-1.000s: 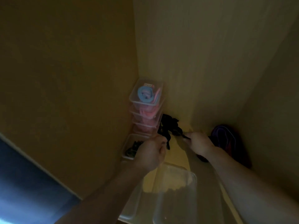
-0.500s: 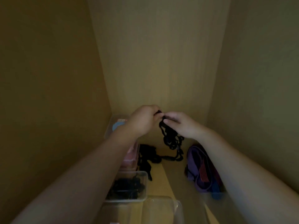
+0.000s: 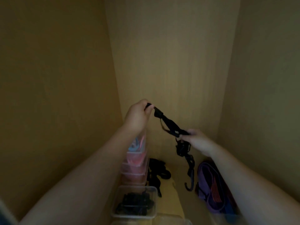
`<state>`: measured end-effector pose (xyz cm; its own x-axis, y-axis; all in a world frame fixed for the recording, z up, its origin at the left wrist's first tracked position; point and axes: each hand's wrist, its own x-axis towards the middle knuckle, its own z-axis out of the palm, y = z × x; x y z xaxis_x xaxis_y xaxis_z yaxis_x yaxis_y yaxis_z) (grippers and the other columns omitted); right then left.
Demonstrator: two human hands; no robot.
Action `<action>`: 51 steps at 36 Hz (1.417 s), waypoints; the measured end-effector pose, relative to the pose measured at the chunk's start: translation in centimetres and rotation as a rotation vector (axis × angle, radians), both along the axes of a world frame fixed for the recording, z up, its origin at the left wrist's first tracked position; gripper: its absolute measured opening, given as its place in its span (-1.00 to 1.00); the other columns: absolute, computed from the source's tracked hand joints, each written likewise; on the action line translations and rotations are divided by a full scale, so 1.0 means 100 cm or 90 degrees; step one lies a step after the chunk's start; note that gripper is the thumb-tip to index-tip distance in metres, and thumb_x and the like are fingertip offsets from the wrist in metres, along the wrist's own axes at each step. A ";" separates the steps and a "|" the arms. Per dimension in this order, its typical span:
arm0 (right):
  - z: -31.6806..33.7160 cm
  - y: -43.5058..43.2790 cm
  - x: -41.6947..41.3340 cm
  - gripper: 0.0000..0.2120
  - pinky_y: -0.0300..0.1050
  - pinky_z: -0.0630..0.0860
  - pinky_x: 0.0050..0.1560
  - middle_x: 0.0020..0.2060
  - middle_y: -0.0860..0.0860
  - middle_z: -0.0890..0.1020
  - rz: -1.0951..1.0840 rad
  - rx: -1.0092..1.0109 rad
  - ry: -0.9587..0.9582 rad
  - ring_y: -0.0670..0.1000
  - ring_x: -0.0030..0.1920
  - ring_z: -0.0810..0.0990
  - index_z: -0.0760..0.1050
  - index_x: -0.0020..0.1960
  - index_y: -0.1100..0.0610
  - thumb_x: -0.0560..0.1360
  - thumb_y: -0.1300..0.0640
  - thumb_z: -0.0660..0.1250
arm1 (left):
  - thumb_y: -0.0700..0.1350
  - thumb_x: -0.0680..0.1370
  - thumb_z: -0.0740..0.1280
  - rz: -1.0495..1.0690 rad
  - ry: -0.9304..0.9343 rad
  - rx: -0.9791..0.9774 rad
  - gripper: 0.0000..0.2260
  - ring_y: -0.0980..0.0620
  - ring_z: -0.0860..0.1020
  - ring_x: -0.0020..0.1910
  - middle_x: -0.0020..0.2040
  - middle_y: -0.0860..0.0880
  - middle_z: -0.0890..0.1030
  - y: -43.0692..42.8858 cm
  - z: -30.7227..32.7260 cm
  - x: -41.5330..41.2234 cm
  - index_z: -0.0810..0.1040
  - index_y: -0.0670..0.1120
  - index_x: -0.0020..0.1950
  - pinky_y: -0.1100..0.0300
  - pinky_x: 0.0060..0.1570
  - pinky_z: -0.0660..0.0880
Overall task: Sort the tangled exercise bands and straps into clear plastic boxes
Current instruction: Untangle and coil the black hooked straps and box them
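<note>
A tangled black strap [image 3: 168, 125] stretches between both hands in mid-air inside a dim wooden cupboard. My left hand [image 3: 138, 116] pinches its upper end, raised at centre left. My right hand [image 3: 197, 142] grips it lower down to the right. Below that hand the strap hangs in a knotted clump and ends in a hook [image 3: 189, 184]. More black straps [image 3: 156, 173] lie on the shelf floor. A clear box [image 3: 134, 202] at the bottom holds black straps.
A stack of clear boxes [image 3: 135, 163] with pink and blue bands stands against the left wall. A pile of purple, red and blue bands [image 3: 211, 187] lies by the right wall. Another clear box rim [image 3: 152, 222] shows at the bottom edge. Cupboard walls close in on three sides.
My hands were together holding the bunched strap; now the left has risen and the right has dropped to the right, pulling the strap out taut between them.
</note>
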<state>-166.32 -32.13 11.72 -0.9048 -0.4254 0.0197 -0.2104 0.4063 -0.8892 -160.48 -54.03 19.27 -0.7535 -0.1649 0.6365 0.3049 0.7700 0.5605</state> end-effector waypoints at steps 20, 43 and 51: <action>0.083 -0.049 0.000 -0.76 -0.14 0.52 0.01 -0.07 -0.04 0.64 0.029 -0.085 0.153 -0.02 -0.04 0.60 0.55 0.05 0.00 0.54 0.29 0.24 | -0.25 0.45 0.37 -0.210 -0.209 0.242 -0.73 -0.02 0.59 0.02 0.00 -0.03 0.61 0.036 -0.034 -0.009 0.51 -0.03 0.11 0.02 0.09 0.50; 0.044 -0.045 -0.024 -0.82 -0.14 0.50 0.02 -0.10 -0.02 0.63 0.178 0.016 -0.055 -0.03 -0.05 0.61 0.57 -0.02 0.09 0.42 0.25 0.47 | -0.30 0.57 0.12 0.012 -0.059 0.124 -0.78 0.03 0.48 -0.13 -0.04 -0.05 0.54 -0.019 0.044 -0.041 0.50 -0.05 0.00 0.32 -0.30 0.35; 0.006 -0.044 -0.010 -0.84 -0.37 0.51 -0.13 -0.12 -0.04 0.66 0.146 -0.073 -0.070 -0.14 -0.12 0.63 0.60 -0.02 0.09 0.41 0.16 0.49 | -0.25 0.61 0.12 0.050 -0.056 0.125 -0.81 0.00 0.50 -0.04 0.04 -0.05 0.51 -0.034 0.072 -0.042 0.49 -0.04 0.04 0.22 -0.18 0.40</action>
